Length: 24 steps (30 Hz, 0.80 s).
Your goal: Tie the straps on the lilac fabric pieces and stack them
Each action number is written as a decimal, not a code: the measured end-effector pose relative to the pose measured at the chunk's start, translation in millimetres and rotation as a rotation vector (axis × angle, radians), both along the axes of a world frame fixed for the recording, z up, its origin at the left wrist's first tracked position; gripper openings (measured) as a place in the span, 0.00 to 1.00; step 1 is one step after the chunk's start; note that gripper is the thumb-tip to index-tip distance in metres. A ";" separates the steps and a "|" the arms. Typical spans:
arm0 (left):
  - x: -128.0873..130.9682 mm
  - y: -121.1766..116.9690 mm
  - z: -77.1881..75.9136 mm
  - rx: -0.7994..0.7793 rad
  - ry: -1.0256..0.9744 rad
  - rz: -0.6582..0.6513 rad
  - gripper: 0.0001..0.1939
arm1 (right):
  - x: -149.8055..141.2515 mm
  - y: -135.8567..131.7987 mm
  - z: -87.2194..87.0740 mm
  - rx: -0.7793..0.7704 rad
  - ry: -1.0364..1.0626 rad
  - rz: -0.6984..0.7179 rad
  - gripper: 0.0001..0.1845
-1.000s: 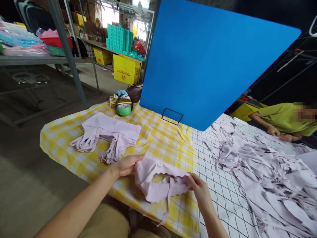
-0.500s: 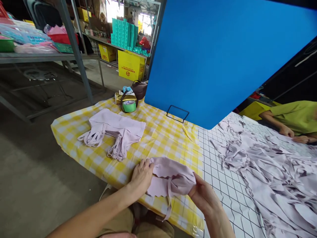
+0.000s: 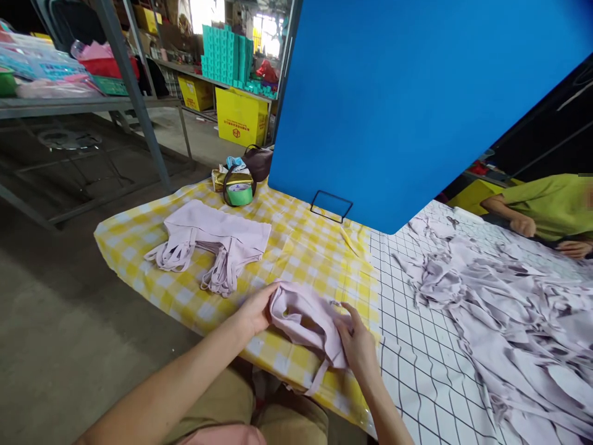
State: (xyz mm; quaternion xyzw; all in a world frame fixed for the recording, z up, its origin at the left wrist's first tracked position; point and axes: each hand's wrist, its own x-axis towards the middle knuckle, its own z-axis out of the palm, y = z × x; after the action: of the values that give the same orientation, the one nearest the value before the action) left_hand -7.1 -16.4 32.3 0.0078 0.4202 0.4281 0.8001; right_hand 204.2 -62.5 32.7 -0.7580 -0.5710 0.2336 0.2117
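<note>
A pale lilac strappy garment (image 3: 306,315), perhaps a camisole or bra top, is held over the front edge of the table. My left hand (image 3: 258,309) grips its left end, with the fingers partly inside the fabric. At the other end my right hand (image 3: 356,340) pinches the cloth between thumb and fingers. The garment bulges open between them, and one thin strap dangles toward my lap. Farther left lies a flat stack of similar lilac garments (image 3: 215,225), their straps pointing toward me.
A yellow checked cloth (image 3: 296,247) covers this end of the table. Green tape (image 3: 239,194) and a dark bag (image 3: 258,162) sit at the back, beside a large blue board (image 3: 370,111). Lilac garments (image 3: 509,309) are heaped at right, near a co-worker in a green shirt (image 3: 551,204).
My hands have turned the garment so its opening gapes upward. The right hand has shifted left and up along the cloth. The co-worker's hands have moved apart.
</note>
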 end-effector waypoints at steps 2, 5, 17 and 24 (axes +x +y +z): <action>10.1 -3.9 2.8 -0.017 0.044 -0.002 0.09 | -6.4 9.0 0.0 -0.046 -0.108 0.043 0.22; 16.6 -8.0 4.4 0.070 0.134 -0.049 0.08 | -14.4 19.3 0.1 -0.092 -0.185 0.064 0.12; 33.8 -38.9 3.6 0.181 -0.166 -0.638 0.15 | -32.9 -17.6 42.9 -0.429 1.152 0.375 0.24; -18.1 -10.9 58.0 0.776 -0.056 -1.493 0.08 | -10.0 -32.5 97.5 -0.635 0.687 1.194 0.26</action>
State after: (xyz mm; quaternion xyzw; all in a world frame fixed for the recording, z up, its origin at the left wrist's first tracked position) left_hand -25.2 -27.2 90.3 0.5474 0.1076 -0.0993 0.8240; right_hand 194.2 -94.9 130.2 -0.2294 -0.6917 0.6847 -0.0134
